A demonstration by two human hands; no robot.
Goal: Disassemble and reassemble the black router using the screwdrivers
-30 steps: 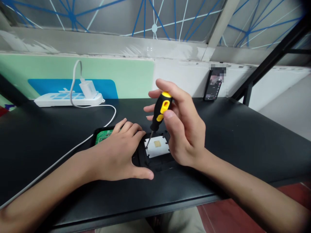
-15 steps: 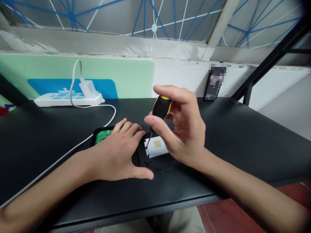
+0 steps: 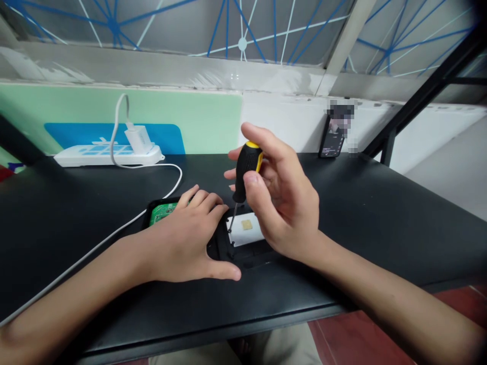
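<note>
A black and yellow screwdriver point(image 3: 246, 170) stands almost upright, its handle between the thumb and fingers of my right hand point(image 3: 287, 203). Its thin shaft runs down to the left edge of a white plate point(image 3: 245, 230) with a small yellowish square on it. That plate sits in a black housing point(image 3: 224, 243), partly covered by my hands. My left hand point(image 3: 186, 235) lies spread over the housing's left part, thumb pointing right. From under it shows a green circuit board point(image 3: 162, 212) inside a black frame. What lies beneath the palm is hidden.
Against the back wall a white power strip point(image 3: 72, 156) carries a charger point(image 3: 137, 139). Its white cable point(image 3: 87, 258) crosses the black table point(image 3: 361, 213) on the left. A phone point(image 3: 331, 137) leans upright on the wall at right. The table's front edge runs close to my lap.
My right thumb and fingers have shifted around the screwdriver handle, uncovering more of it, and the handle stands more upright. The shaft's lower end stays at the same spot. My left hand is still.
</note>
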